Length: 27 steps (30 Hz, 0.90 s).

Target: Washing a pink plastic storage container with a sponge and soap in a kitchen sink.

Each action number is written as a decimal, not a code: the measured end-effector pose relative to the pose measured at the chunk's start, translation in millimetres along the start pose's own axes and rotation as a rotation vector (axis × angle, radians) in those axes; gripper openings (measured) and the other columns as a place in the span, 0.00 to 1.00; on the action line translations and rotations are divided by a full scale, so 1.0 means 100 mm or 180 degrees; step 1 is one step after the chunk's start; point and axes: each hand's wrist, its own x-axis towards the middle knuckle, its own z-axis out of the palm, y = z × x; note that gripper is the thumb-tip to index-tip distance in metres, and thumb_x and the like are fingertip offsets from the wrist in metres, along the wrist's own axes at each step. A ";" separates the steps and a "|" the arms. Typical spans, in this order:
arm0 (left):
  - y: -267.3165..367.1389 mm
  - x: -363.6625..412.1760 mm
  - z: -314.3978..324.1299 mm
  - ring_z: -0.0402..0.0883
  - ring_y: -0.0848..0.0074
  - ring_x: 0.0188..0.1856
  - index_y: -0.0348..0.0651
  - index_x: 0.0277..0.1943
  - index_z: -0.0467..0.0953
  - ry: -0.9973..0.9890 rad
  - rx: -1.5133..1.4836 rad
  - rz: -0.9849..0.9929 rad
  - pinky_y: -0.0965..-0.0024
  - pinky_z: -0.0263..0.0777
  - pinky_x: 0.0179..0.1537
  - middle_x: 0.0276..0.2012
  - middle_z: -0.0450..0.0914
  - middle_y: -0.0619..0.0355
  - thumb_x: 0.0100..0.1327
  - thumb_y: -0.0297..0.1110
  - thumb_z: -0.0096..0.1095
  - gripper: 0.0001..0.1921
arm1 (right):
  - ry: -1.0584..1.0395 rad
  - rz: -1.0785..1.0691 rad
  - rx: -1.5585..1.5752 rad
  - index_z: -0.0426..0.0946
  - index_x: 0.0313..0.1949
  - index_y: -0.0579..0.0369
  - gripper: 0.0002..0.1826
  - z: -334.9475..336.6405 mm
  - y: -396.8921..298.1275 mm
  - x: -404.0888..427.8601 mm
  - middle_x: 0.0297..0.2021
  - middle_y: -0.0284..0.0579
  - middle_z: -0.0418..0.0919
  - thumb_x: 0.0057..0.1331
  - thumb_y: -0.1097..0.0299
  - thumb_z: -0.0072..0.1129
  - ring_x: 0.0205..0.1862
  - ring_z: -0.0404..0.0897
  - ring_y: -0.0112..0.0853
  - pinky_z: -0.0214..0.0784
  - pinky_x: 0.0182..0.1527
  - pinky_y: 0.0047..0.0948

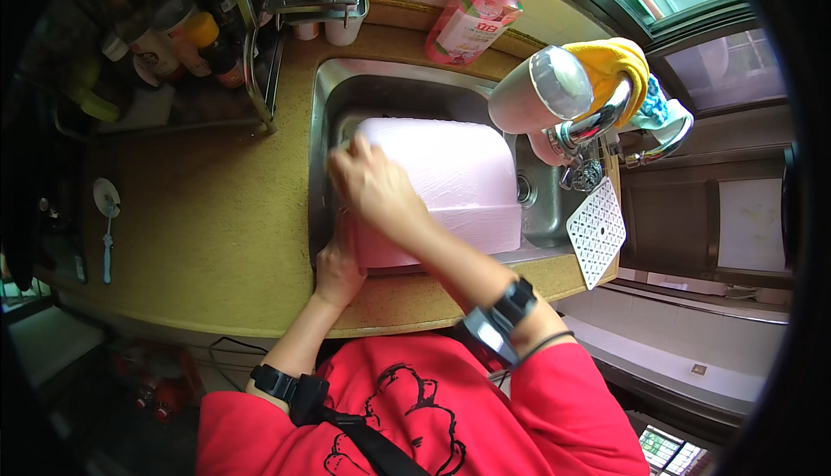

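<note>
A wet pale-pink plastic bin (448, 184) lies in the stainless steel sink (552, 216), its broad smooth side facing up. My left hand (341, 271) grips the bin's near left corner, with the fingers partly hidden behind it. Across the bin's left end reaches my right hand (373, 180), blurred and with bent fingers. Whether it holds something small is hidden. To the right of the bin, the sink drain (524, 190) shows.
A chrome faucet (604, 112) with a cylindrical attachment (539, 90) overhangs the sink's right side, draped with a yellow cloth (610, 73). A pink pump bottle (474, 18) stands behind. A white perforated plate (597, 232) lies at right; a metal rack (260, 86) with bottles stands left.
</note>
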 end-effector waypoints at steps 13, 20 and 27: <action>0.16 0.07 0.02 0.75 0.48 0.46 0.22 0.60 0.47 -0.0911 -0.0162 -0.0533 0.59 0.73 0.43 0.57 0.59 0.28 0.49 0.20 0.50 0.35 | -0.0168 -0.0093 -0.0605 0.75 0.29 0.50 0.05 0.16 0.14 0.34 0.37 0.54 0.70 0.57 0.67 0.49 0.31 0.76 0.45 0.72 0.30 0.41; 0.20 -0.03 -0.09 0.74 0.44 0.46 0.20 0.59 0.45 -0.0484 0.0124 -0.0468 0.60 0.73 0.44 0.56 0.59 0.25 0.51 0.21 0.47 0.33 | -0.0041 -0.0401 -0.0335 0.76 0.33 0.49 0.07 0.00 0.29 -0.11 0.37 0.49 0.68 0.57 0.68 0.50 0.34 0.76 0.40 0.74 0.32 0.38; 0.19 0.07 -0.01 0.77 0.44 0.38 0.21 0.59 0.46 -0.0538 0.0244 -0.0189 0.58 0.74 0.39 0.55 0.58 0.25 0.50 0.20 0.46 0.32 | -0.0740 0.0979 -0.0703 0.80 0.32 0.52 0.14 0.04 0.81 0.86 0.39 0.52 0.77 0.55 0.58 0.52 0.41 0.79 0.43 0.72 0.40 0.40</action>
